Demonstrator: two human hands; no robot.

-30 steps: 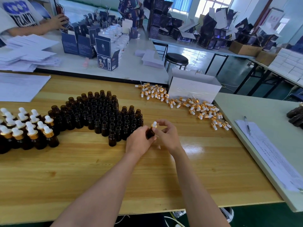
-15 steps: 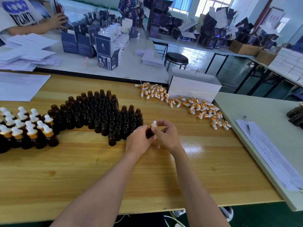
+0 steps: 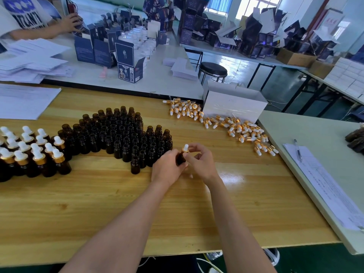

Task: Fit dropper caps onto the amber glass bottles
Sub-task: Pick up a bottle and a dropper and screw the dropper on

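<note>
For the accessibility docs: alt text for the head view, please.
A person's left hand grips an amber bottle at a wooden table while the right hand pinches a dropper cap on its neck. Behind them stand uncapped bottles, with capped bottles at left and loose caps at right beside a white box.

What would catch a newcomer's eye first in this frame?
A dense block of uncapped amber bottles fills mid-table, capped ones at its left. Right of it, the left hand grips one bottle while the right hand pinches its dropper cap. Loose gold-collared caps lie scattered beside a white box.
</note>
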